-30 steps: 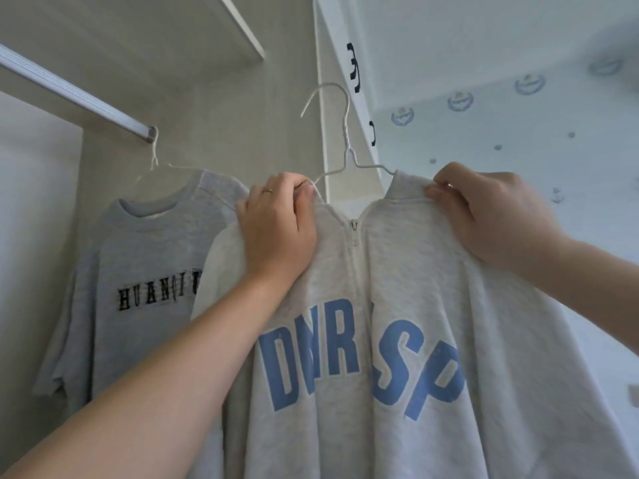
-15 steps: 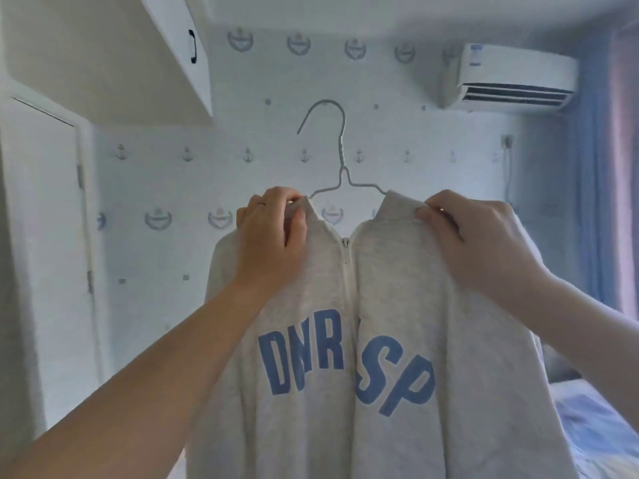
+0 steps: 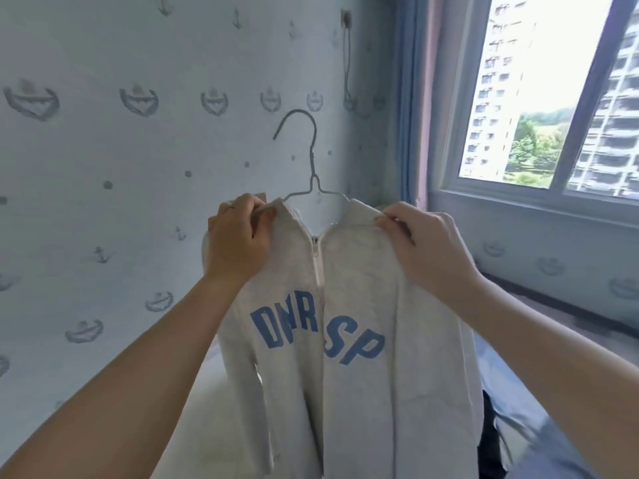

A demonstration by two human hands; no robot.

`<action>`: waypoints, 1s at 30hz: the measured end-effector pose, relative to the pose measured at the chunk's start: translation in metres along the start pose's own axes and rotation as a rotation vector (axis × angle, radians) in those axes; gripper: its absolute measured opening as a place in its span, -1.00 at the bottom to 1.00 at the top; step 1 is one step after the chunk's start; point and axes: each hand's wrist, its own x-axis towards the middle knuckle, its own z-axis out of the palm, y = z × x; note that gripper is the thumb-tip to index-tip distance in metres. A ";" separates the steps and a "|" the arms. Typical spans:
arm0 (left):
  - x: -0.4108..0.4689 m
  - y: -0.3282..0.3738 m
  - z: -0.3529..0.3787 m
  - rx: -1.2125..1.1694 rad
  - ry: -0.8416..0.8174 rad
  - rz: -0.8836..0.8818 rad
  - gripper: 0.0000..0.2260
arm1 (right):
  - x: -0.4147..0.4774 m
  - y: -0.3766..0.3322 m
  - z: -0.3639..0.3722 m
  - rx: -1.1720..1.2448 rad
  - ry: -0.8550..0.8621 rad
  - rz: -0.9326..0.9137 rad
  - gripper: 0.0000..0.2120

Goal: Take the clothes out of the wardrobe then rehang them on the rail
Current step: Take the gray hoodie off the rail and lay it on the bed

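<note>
A light grey zip sweatshirt (image 3: 352,382) with blue letters across the chest hangs in front of me on a thin wire hanger (image 3: 311,160). My left hand (image 3: 238,240) grips its left shoulder by the collar. At the other side of the collar, my right hand (image 3: 425,247) grips the right shoulder. The hanger's hook stands free above the collar, hooked on nothing. The wardrobe and its rail are out of view.
A pale blue wall (image 3: 121,167) with anchor and crest patterns is straight ahead. A window (image 3: 553,91) with a blue and pink curtain (image 3: 415,98) is at the right. Bedding (image 3: 539,426) lies low at the right, behind the sweatshirt.
I have turned right, away from the wardrobe, carrying the sweatshirt in both hands. The rail and the grey T-shirt have left the view; the window has come in.
</note>
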 end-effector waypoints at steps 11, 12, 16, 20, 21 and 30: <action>0.055 -0.127 0.129 -0.081 -0.138 0.011 -0.72 | 0.035 0.073 0.141 -0.018 -0.111 0.212 -0.84; 0.061 -0.141 0.137 -0.073 -0.147 0.013 -0.73 | 0.041 0.077 0.157 -0.019 -0.127 0.222 -0.83; 0.085 -0.195 0.168 -0.038 -0.184 0.018 -0.73 | 0.063 0.099 0.217 -0.018 -0.179 0.302 -0.77; 0.107 -0.234 0.203 -0.005 -0.222 0.037 -0.74 | 0.083 0.127 0.262 -0.029 -0.230 0.354 -0.74; 0.113 -0.242 0.214 0.006 -0.227 0.043 -0.74 | 0.089 0.137 0.271 -0.027 -0.243 0.367 -0.74; 0.130 -0.279 0.359 0.118 -0.333 -0.023 -0.76 | 0.105 0.259 0.334 -0.051 -0.432 0.514 -0.77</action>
